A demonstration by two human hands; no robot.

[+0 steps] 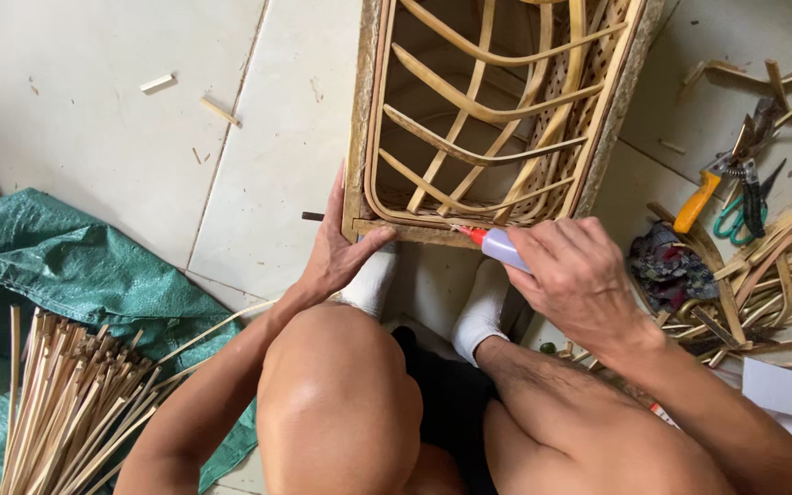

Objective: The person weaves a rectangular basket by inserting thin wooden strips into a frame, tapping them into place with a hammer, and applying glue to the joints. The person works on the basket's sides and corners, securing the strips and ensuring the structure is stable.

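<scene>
1. The right hand (579, 280) is clenched around a small glue bottle (503, 247), its red nozzle laid against the near rim of a rattan frame (497, 110) that rests on the floor in front of the person.
2. The left hand (336, 247) grips the frame's near-left corner, thumb hooked over the rim and fingers pressed flat along the outer side.
3. Both forearms reach forward over bare knees; the person squats, feet in white socks (480, 312) planted just beneath the frame's near edge.
4. The frame is a box-shaped weave with curved bamboo ribs crossing inside and perforated cane panels on its far wall.
5. The floor (121, 137) is pale tile with visible grout lines, scattered with short wood offcuts and splinters.
6. To the right, well apart from the hands, lie a yellow-handled tool (697, 203) and green-handled scissors (742, 213), beside a heap of bent cane scraps (781, 266) and a dark crumpled rag (666, 266).
7. At lower left, a bundle of thin bamboo sticks (66, 403) rests on a green tarpaulin (75, 266) spread over the tile.
8. A white sheet (790, 390) shows at the right edge, near the right forearm.
</scene>
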